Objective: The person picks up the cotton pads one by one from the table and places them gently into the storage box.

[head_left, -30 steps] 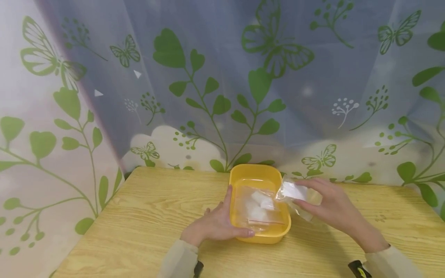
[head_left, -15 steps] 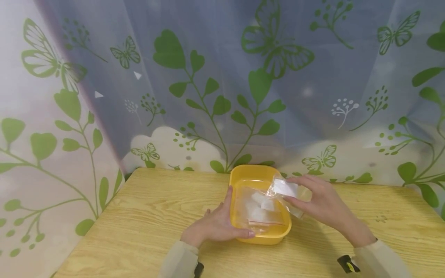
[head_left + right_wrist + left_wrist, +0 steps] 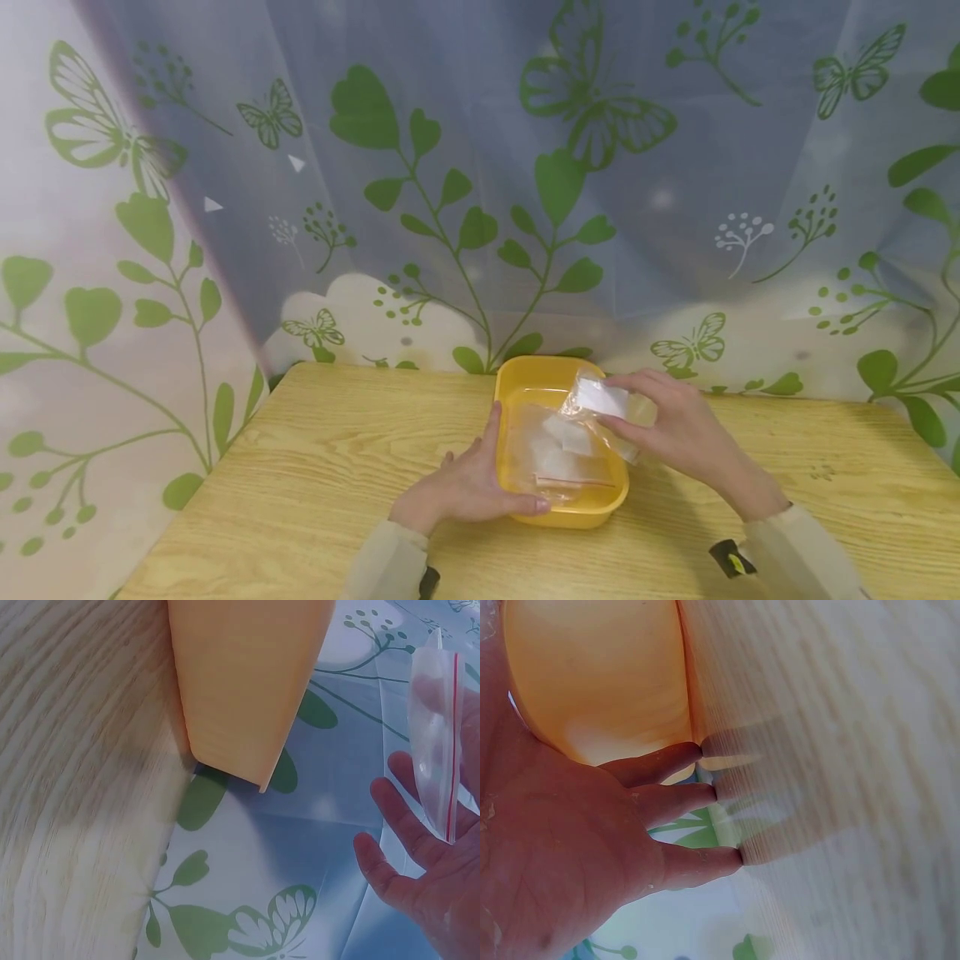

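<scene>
A yellow plastic box (image 3: 570, 517) stands on the table, with a clear zip bag (image 3: 557, 463) of white contents lying inside it. My left hand (image 3: 467, 483) rests against the box's left side, thumb at its near rim and forefinger along its wall. In the left wrist view, the other fingers (image 3: 697, 864) are straight, their tips at the tabletop. Between thumb and forefinger, my right hand (image 3: 678, 429) pinches another zip bag (image 3: 602, 398) with something white in it, over the box's right rim. The right wrist view shows this bag's red seal strip; its remaining fingers (image 3: 409, 825) spread away.
The wood-grain table (image 3: 337, 450) extends to both sides of the box. Right behind it hangs a curtain (image 3: 465, 167) printed with leaves and butterflies, and the box stands close to it. A second pale curtain panel (image 3: 97, 375) borders the table on the left.
My right hand has moved left with the zip bag, from beside the box to above its right part. The left hand and the box have stayed in place.
</scene>
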Motion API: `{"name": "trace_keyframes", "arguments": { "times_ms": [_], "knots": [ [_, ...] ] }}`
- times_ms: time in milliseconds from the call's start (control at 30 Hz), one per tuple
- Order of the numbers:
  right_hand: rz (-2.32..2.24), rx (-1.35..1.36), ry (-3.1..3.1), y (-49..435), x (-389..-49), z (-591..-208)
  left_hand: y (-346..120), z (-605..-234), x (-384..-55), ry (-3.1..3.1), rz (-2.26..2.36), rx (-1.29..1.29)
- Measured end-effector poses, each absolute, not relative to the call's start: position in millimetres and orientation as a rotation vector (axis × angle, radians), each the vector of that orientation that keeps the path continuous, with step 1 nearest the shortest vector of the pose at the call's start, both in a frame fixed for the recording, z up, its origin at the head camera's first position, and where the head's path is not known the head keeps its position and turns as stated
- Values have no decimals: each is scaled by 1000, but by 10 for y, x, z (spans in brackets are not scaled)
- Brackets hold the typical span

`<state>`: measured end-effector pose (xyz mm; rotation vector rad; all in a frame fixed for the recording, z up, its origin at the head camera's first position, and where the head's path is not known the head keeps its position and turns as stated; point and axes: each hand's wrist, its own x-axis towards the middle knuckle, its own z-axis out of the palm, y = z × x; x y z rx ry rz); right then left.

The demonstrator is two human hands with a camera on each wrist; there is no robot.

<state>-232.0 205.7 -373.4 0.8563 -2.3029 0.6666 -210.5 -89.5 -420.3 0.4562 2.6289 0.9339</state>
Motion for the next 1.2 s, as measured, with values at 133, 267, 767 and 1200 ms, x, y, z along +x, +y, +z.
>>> {"name": "trace_keyframes", "arguments": {
  "times_ms": [133, 267, 767, 1200],
  "knots": [
    [701, 849, -2319, 2017, -2339, -3743, -897, -4196, -2098, 2627, 931, 455],
    [713, 825, -2355, 1974, -2365, -3746, -897, -4189, -2096, 2627, 929, 454],
    [722, 818, -2328, 1834, -2528, -3841, -894, -4183, -2105, 2615, 935, 457],
    [804, 670, -2503, 1765, -2592, -3907, -892, -4155, -2094, 2616, 920, 451]
  ]
}}
